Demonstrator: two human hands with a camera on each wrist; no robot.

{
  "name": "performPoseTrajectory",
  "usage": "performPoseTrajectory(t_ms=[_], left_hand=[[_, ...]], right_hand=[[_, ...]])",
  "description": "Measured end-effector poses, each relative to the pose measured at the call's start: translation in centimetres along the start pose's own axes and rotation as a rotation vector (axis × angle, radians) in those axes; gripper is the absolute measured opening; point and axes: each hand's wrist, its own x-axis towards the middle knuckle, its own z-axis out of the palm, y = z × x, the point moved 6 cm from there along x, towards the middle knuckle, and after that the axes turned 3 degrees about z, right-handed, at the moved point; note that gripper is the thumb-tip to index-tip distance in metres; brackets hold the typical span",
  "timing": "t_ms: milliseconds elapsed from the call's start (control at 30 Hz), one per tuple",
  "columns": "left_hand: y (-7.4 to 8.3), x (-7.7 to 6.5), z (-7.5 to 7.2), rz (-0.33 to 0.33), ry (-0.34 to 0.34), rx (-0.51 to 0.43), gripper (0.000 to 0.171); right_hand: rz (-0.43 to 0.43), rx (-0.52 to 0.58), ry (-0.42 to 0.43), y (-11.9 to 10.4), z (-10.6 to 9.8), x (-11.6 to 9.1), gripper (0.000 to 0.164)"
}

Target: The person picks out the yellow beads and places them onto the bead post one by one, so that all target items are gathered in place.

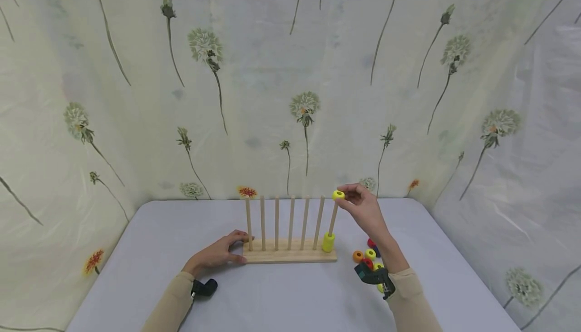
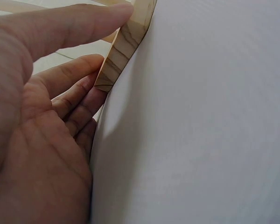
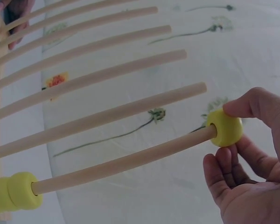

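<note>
A wooden peg stand (image 1: 290, 258) with a row of upright pegs sits on the table. My left hand (image 1: 217, 252) holds the left end of its base, thumb at the front edge and fingers toward the back; the left wrist view shows the base's end (image 2: 122, 51) between thumb and fingertips. Between thumb and fingers, my right hand (image 1: 366, 215) pinches a yellow bead (image 3: 227, 128) at the top of the rightmost peg (image 3: 126, 163), whose tip meets the bead's hole. Lower on that same peg, yellow beads (image 1: 328, 242) are stacked against the base. The other pegs are bare.
Loose beads lie right of the stand, partly hidden under my right forearm: an orange bead (image 1: 358, 256), a yellow bead (image 1: 370, 254), a red bead (image 1: 367, 264) and several others. A flower-patterned curtain (image 1: 254, 95) surrounds the white table (image 1: 281, 301) at the back and sides.
</note>
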Motion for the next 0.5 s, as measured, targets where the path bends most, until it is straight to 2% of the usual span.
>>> performPoseTrajectory(t_ms=[500], left_hand=[[-0.18, 0.05, 0.06, 0.001, -0.001, -0.013, 0.068]], right_hand=[[0.023, -0.018, -0.011, 0.21, 0.12, -0.18, 0.04]])
